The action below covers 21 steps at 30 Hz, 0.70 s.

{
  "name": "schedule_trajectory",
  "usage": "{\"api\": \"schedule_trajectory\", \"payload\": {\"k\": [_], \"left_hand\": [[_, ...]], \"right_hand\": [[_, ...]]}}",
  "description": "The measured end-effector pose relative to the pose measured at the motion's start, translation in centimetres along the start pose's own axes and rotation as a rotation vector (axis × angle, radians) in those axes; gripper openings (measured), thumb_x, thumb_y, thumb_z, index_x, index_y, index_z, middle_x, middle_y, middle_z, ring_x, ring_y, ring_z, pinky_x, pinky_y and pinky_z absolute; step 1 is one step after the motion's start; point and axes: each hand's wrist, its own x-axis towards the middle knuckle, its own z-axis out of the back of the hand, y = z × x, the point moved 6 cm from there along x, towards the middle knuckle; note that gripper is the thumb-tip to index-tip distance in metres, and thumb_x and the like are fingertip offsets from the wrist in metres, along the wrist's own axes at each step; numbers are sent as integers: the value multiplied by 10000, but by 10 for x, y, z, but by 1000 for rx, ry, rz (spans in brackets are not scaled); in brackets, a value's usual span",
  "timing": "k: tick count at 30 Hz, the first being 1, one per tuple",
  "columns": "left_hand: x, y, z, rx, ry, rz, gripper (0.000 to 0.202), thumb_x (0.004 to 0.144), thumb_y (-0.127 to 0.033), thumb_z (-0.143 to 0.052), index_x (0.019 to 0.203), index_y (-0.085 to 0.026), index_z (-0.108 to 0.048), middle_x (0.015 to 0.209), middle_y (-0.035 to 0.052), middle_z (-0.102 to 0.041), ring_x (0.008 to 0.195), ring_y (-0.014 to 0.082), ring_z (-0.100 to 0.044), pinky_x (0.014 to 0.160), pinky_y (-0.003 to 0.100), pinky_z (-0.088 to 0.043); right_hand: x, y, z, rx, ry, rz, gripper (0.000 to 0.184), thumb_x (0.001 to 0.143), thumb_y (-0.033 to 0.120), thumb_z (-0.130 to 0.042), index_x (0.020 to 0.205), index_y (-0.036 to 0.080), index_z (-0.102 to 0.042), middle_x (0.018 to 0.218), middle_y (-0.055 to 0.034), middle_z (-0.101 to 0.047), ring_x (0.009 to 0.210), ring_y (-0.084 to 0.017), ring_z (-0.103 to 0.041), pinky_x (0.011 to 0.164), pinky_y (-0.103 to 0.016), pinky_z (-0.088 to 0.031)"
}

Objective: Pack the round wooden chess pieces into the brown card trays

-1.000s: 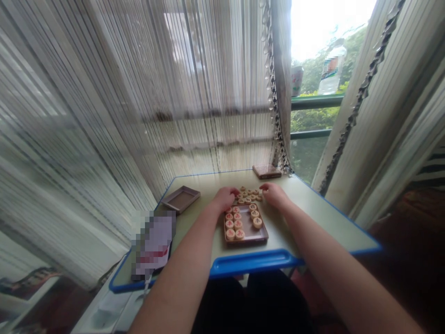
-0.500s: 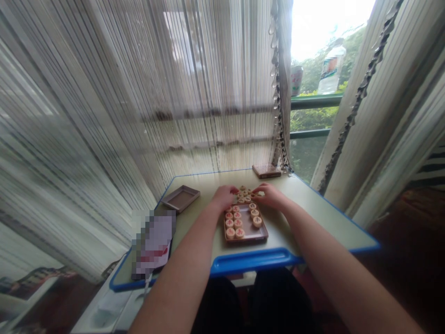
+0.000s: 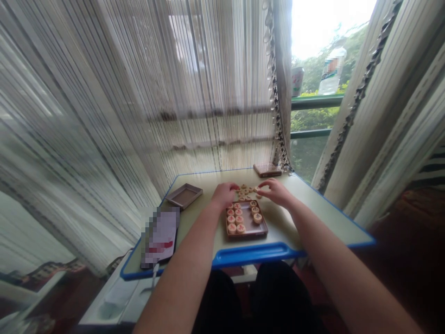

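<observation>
Round wooden Chinese chess pieces (image 3: 242, 192) lie in a loose group on the table beyond a shallow brown box (image 3: 249, 230). In that box, pieces with red characters (image 3: 238, 219) stand in two columns on the left, and dark-marked pieces (image 3: 256, 210) form a column on the right. My left hand (image 3: 224, 195) is at the left edge of the loose group, its fingers bent together; what they hold, if anything, is hidden. At the group's right side, my right hand (image 3: 276, 191) pinches one chess piece (image 3: 257, 189) between thumb and fingers.
A brown box lid or tray (image 3: 184, 196) lies at the table's left. Near it is a phone-like device (image 3: 162, 236), partly blurred, with a white cable (image 3: 155, 269). A flat brown box (image 3: 267, 170) rests at the far edge. Blue trim (image 3: 257, 253) borders the table (image 3: 323, 218).
My right hand has drawn slightly right and up from the loose group, with a chess piece at its fingertips. My left hand stays about where it was. The view has shifted a little.
</observation>
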Motion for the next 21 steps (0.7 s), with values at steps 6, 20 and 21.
{"api": "schedule_trajectory", "payload": {"k": [6,20,21], "left_hand": [[-3,0,-2,27,16,-1,324,739,-94,-441,955,-170,-670,987,34,-678,928,154,-604,860,238,-445],[-13,-15,-1,122,81,-101,297,764,-145,-465,977,-171,-671,1051,74,-654,1006,209,-578,925,292,-408],[-13,-15,0,130,82,-111,291,767,-151,-470,977,-169,-671,1054,78,-652,1013,213,-575,931,297,-403]], "right_hand": [[-18,-15,9,41,-19,-101,308,678,385,-618,878,159,-682,954,-85,-575,869,-184,-542,780,-269,-420],[-29,-18,-1,-59,219,-68,307,645,360,-632,874,165,-694,973,-114,-592,938,-238,-529,864,-324,-394],[-29,-18,-2,-60,217,-73,318,644,354,-631,891,163,-687,976,-115,-589,942,-239,-528,862,-327,-396]]}}
